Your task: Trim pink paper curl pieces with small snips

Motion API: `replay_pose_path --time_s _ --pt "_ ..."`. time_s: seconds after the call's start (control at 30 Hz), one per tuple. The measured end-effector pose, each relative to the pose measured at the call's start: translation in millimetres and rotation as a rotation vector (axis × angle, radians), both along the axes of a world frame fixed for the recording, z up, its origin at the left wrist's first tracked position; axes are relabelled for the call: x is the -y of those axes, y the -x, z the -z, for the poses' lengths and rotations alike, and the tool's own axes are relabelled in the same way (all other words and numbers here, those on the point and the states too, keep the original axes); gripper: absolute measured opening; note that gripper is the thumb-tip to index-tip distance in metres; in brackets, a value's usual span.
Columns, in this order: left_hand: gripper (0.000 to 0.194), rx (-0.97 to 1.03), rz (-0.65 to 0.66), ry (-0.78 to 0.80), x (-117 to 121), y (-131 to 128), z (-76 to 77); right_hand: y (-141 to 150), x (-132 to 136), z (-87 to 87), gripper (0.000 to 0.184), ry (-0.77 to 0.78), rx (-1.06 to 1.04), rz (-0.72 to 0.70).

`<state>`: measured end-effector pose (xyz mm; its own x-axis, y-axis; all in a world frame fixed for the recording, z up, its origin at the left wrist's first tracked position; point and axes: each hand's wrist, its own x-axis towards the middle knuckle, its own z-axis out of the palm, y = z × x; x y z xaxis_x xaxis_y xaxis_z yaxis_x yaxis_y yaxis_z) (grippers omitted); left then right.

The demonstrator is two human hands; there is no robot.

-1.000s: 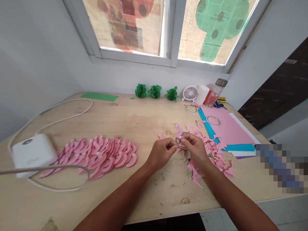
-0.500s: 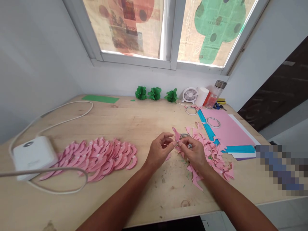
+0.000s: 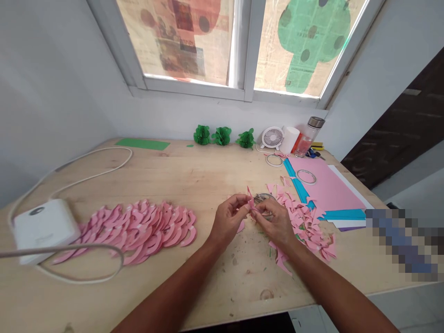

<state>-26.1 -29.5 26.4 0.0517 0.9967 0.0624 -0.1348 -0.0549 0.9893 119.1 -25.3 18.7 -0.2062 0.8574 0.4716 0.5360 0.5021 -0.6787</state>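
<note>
Between my two hands is a small piece of pink paper (image 3: 251,200), its pointed end sticking up above the fingers. My left hand (image 3: 229,218) pinches it from the left, thumb against fingertips. From the right, my right hand (image 3: 275,219) grips its lower part with thumb and forefinger. Just behind my right hand lies a roll of tape (image 3: 265,198), partly hidden by the fingers. A heap of pink paper scraps (image 3: 310,226) spreads beside my right hand and wrist. To the left of my hands, curved pink paper pieces (image 3: 149,229) lie in overlapping rows.
A white box (image 3: 45,229) with a looping cable (image 3: 121,256) sits at the left. Green paper ornaments (image 3: 222,136), a small fan (image 3: 272,138) and a glass bottle (image 3: 308,138) line the back. Pink sheets (image 3: 326,189) with a tape ring (image 3: 306,176) lie at right.
The pink paper has turned, so it now looks narrower and more edge-on. My right hand has shifted slightly left and down, uncovering more of the tape roll. The view has moved a little.
</note>
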Motion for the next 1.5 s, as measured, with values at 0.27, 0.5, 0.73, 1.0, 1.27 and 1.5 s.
replay_pose_path --time_s 0.27,0.5,0.73,1.0,1.27,1.5 --pt "0.015 0.016 -0.021 0.052 -0.1 1.4 -3.8 0.3 0.4 -2.9 0.021 0.023 -0.043 -0.055" --pt "0.02 0.081 -0.015 0.076 -3.0 2.6 -0.6 -0.9 0.7 -5.6 0.025 0.054 -0.104 -0.044" --pt "0.041 0.294 0.057 0.182 -4.2 3.2 0.7 0.8 2.6 -6.7 0.021 0.034 -0.072 -0.12" --pt "0.027 0.287 -0.096 0.148 -9.6 10.4 4.5 -4.4 -0.9 -6.0 0.024 0.047 -0.079 -0.072" --pt "0.019 0.4 -0.261 0.165 -18.8 20.0 2.3 -37.0 -24.1 -3.8 0.013 0.042 0.256 0.192" --pt "0.012 0.36 -0.073 0.209 -13.7 16.0 3.7 -48.1 -28.7 2.2 0.01 0.05 0.618 0.226"
